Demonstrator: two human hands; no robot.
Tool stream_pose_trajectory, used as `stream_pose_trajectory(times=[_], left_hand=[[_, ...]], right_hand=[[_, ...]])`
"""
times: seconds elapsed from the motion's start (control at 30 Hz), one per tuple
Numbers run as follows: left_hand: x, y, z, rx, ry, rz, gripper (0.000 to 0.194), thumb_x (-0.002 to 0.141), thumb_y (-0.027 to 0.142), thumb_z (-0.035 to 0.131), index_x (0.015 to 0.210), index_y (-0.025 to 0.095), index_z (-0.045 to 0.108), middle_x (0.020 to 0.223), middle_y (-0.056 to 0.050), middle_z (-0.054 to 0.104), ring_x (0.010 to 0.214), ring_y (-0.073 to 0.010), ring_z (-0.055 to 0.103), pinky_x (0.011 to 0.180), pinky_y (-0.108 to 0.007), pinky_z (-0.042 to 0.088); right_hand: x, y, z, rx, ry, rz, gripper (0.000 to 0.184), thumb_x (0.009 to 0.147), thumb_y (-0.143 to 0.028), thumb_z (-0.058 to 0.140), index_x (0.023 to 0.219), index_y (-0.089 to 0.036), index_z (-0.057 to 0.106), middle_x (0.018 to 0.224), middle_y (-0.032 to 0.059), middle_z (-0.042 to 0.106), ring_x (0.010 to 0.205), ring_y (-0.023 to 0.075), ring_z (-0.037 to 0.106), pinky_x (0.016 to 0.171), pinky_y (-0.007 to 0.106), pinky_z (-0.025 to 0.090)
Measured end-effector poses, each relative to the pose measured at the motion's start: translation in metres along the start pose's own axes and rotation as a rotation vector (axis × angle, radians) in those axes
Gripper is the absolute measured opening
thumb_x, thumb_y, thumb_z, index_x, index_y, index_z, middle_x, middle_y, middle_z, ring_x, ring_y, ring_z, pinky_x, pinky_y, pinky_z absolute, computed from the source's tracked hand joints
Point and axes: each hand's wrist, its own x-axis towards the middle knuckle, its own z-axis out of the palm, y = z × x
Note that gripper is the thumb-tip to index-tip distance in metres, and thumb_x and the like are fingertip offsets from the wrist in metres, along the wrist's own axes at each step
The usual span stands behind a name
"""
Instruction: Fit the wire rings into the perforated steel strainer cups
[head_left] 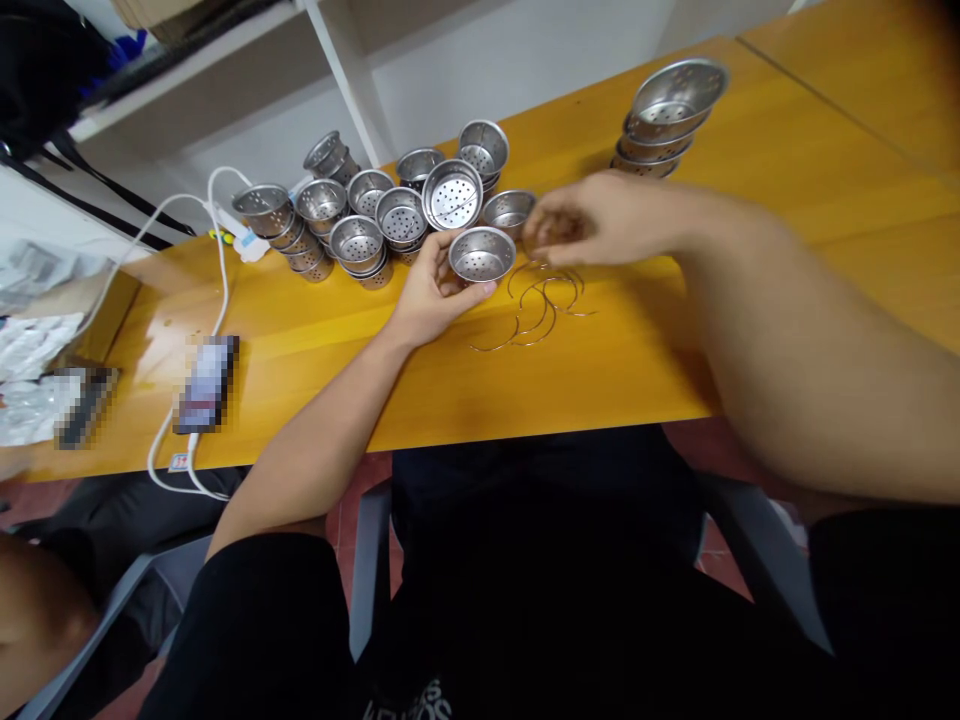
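Observation:
My left hand (435, 292) is wrapped round a small metal cup with a perforated bottom (482, 256), its open mouth facing up. Over the table, right of that cup, is my right hand (574, 222), slightly blurred with its fingers curled in. Whatever lies between those fingers is too unclear to make out. Just below it, several thin curved wires (541, 305) are scattered on the wood. Another perforated cup (510, 212) stands behind, close to the right fingertips.
Stacks of perforated metal cups (360, 245) crowd the back left of the wooden table (600, 380). A tilted stack (660, 120) stands at the back right. To the left lie a phone (206, 385) and a white cable (223, 290). Another person's arm (45, 600) shows at lower left.

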Motion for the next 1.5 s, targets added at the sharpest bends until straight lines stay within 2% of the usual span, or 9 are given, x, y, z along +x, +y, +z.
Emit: stream_pose_trajectory(times=[0.07,0.13,0.27,0.47,0.67,0.8,1.03,1.23,1.5], left_hand=[[0.0,-0.001,-0.001,0.015,0.012,-0.029,0.087,0.094,0.053,0.116,0.16,0.033,0.063,0.177,-0.015,0.074,0.165,-0.0353,0.08,0.125,-0.047,0.075],[0.0,0.0,-0.001,0.021,0.025,-0.047,0.087,0.092,0.052,0.117,0.158,0.032,0.065,0.177,-0.016,0.075,0.165,-0.0363,0.079,0.122,-0.046,0.076],[-0.001,0.005,-0.001,0.006,0.019,-0.04,0.086,0.092,0.053,0.116,0.158,0.031,0.065,0.175,-0.016,0.076,0.163,-0.0358,0.08,0.116,-0.043,0.076],[-0.002,0.011,-0.002,0.014,-0.017,-0.046,0.089,0.093,0.054,0.115,0.162,0.029,0.065,0.172,-0.018,0.079,0.16,-0.0349,0.082,0.117,-0.042,0.076],[-0.002,0.008,-0.002,0.047,-0.017,-0.032,0.09,0.093,0.055,0.117,0.163,0.03,0.066,0.165,-0.016,0.081,0.154,-0.0345,0.084,0.115,-0.043,0.076],[-0.002,0.009,-0.002,0.052,-0.016,-0.016,0.087,0.093,0.053,0.116,0.161,0.03,0.067,0.163,-0.015,0.081,0.151,-0.0344,0.085,0.113,-0.042,0.076],[-0.003,0.012,-0.003,0.054,-0.016,-0.009,0.085,0.093,0.052,0.116,0.159,0.029,0.069,0.163,-0.016,0.082,0.148,-0.033,0.086,0.113,-0.042,0.076],[-0.003,0.013,-0.002,0.066,0.005,-0.034,0.087,0.089,0.05,0.12,0.157,0.029,0.071,0.16,-0.014,0.083,0.148,-0.0345,0.085,0.115,-0.044,0.075],[0.002,-0.011,-0.008,0.068,-0.067,0.045,0.103,0.091,0.081,0.111,0.167,0.03,0.064,0.167,-0.016,0.08,0.153,-0.0368,0.085,0.124,-0.051,0.076]], right_hand=[[0.004,0.02,-0.004,-0.096,0.013,0.097,0.022,0.103,-0.035,0.1,0.12,-0.026,0.088,0.112,0.0089,0.092,0.099,0.0325,0.082,0.103,0.053,0.064],[0.007,0.03,-0.006,-0.183,-0.028,0.16,0.011,0.103,-0.019,0.095,0.104,-0.024,0.086,0.099,0.0039,0.089,0.086,0.0253,0.078,0.093,0.046,0.06],[0.007,0.026,-0.005,-0.255,-0.128,0.182,0.018,0.106,-0.007,0.083,0.099,-0.023,0.087,0.093,0.0031,0.087,0.082,0.0237,0.072,0.085,0.042,0.054],[0.003,0.015,-0.002,-0.343,-0.237,0.261,0.017,0.097,-0.019,0.094,0.088,-0.026,0.082,0.08,0.0044,0.078,0.081,0.0337,0.075,0.085,0.049,0.06],[0.011,0.017,0.012,-0.376,-0.192,0.275,0.046,0.094,-0.027,0.103,0.07,-0.028,0.064,0.073,0.0087,0.068,0.098,0.0448,0.083,0.094,0.057,0.059],[0.014,0.015,0.017,-0.482,-0.202,0.269,0.037,0.1,-0.038,0.098,0.076,-0.031,0.071,0.079,0.0072,0.075,0.096,0.0418,0.082,0.084,0.052,0.058],[0.003,-0.003,0.006,-0.452,-0.209,0.251,0.036,0.111,-0.031,0.091,0.083,-0.028,0.069,0.087,0.0091,0.075,0.089,0.0359,0.074,0.086,0.051,0.05],[0.0,0.002,-0.006,-0.32,0.003,0.2,0.041,0.102,-0.007,0.097,0.086,-0.027,0.066,0.081,0.0022,0.068,0.076,0.0238,0.058,0.085,0.047,0.047],[0.004,0.013,-0.003,-0.166,0.172,0.119,0.028,0.103,0.0,0.084,0.118,-0.023,0.086,0.115,0.0108,0.093,0.1,0.0327,0.087,0.103,0.049,0.07]])
